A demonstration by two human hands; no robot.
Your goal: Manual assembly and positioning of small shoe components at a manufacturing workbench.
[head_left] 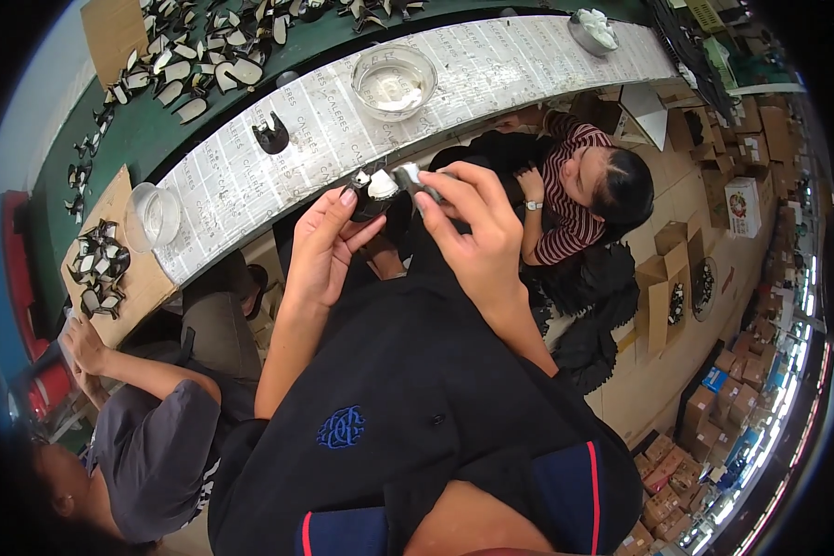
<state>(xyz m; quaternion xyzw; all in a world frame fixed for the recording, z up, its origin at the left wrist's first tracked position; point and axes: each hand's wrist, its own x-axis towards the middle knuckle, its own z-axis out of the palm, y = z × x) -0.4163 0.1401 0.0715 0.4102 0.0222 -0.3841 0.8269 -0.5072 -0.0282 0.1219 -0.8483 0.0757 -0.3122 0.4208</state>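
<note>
Fingers [337,208] of left hand [321,248], frame centre, grasp curved black part [372,208] with white material [382,185]; right hand [477,221] pinches greyish piece [409,173]. Worktop [315,130], upper centre: round transparent bowl [395,111].

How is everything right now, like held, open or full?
Left hand: closed around cupped black piece
Right hand: pinching small dark item
Cupped black piece: held, white stuff inside
Small dark item: held; details unclear
Large clear bowl: upright, open-topped; contents unclear
Gray bowl: heaped with white bits
Lone black piece: resting on the table
Cardboard box: flaps open
</note>
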